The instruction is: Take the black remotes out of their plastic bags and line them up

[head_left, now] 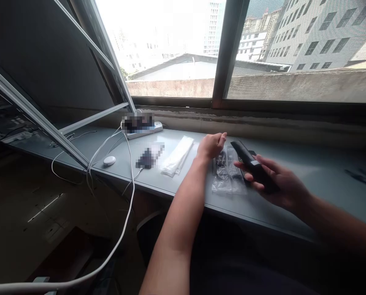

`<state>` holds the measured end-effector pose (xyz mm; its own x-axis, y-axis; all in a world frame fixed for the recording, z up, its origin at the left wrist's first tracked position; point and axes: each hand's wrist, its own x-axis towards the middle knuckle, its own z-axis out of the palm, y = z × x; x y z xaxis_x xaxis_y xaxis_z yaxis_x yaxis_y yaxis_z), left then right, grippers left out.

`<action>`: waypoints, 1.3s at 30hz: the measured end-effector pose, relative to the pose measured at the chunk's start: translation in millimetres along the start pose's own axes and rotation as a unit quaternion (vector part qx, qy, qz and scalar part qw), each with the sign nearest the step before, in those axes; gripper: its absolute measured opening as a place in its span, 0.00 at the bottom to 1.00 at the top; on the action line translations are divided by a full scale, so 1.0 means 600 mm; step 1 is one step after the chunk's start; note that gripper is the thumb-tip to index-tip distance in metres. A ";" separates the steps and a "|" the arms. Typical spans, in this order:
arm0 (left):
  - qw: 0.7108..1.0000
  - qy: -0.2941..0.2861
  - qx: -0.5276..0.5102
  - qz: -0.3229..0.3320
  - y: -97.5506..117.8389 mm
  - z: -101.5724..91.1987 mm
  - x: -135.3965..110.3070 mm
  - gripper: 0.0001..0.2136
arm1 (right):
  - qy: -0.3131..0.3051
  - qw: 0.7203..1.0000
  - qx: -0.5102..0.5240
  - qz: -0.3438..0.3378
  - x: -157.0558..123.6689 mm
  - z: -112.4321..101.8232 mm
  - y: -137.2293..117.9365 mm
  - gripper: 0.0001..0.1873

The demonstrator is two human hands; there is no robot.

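The right hand (283, 184) is wrapped around a slim black device (253, 163), holding it at a slant above the worktop (318, 184). The left hand (212, 145) is curled over the far end of some clear plastic bags (230, 184); from here I can't make out whether it grips anything. Past the left forearm lie pale plastic sleeves (178, 155), then a white oval gadget (109, 160).

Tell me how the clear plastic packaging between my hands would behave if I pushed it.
The clear plastic packaging would probably flop and crinkle, since its film looks thin and creased. Its glossy surface might slide easily on the smooth table. Lying flat, it seems unlikely to roll.
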<state>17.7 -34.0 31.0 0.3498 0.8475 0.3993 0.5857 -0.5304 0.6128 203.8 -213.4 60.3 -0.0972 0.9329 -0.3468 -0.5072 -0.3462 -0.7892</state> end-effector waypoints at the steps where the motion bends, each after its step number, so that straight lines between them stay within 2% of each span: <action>1: 1.000 -0.002 0.000 -0.002 0.002 -0.002 -0.001 0.25 | -0.012 1.000 -0.006 0.001 0.000 -0.002 0.000 0.15; 4: 1.000 -0.004 0.001 -0.008 0.007 -0.007 -0.004 0.25 | -0.044 0.999 -0.009 0.018 0.000 -0.006 -0.001 0.17; 6: 1.000 -0.004 0.000 -0.011 0.010 -0.009 -0.005 0.25 | -0.052 0.999 0.010 0.015 -0.002 -0.003 -0.002 0.14; 14: 1.000 -0.013 -0.006 -0.013 0.008 -0.006 -0.004 0.25 | -0.049 0.998 0.042 -0.004 -0.001 0.005 0.001 0.14; 19: 1.000 -0.014 -0.004 -0.019 0.006 -0.004 -0.004 0.26 | -0.047 0.998 0.019 -0.031 0.006 -0.004 0.009 0.10; 25: 1.000 -0.009 -0.008 -0.009 0.001 0.000 -0.002 0.26 | -0.038 0.999 -0.001 -0.029 0.009 -0.008 0.008 0.10; 29: 1.000 -0.004 -0.007 -0.016 0.003 0.000 -0.002 0.25 | -0.044 0.997 -0.034 -0.053 0.012 -0.014 0.008 0.17; 35: 1.000 -0.010 -0.004 -0.007 0.009 -0.004 -0.004 0.25 | -0.039 0.994 -0.072 -0.075 0.012 -0.021 0.013 0.23; 39: 1.000 -0.009 0.001 -0.013 0.012 -0.007 -0.005 0.25 | -0.037 0.985 -0.106 -0.132 0.011 -0.022 0.016 0.26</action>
<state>17.9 -40.2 36.9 0.3470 0.8612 0.3713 0.5961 -0.5082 0.6216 209.7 -211.6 43.7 -0.0508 0.9952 -0.0833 -0.3343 -0.0956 -0.9376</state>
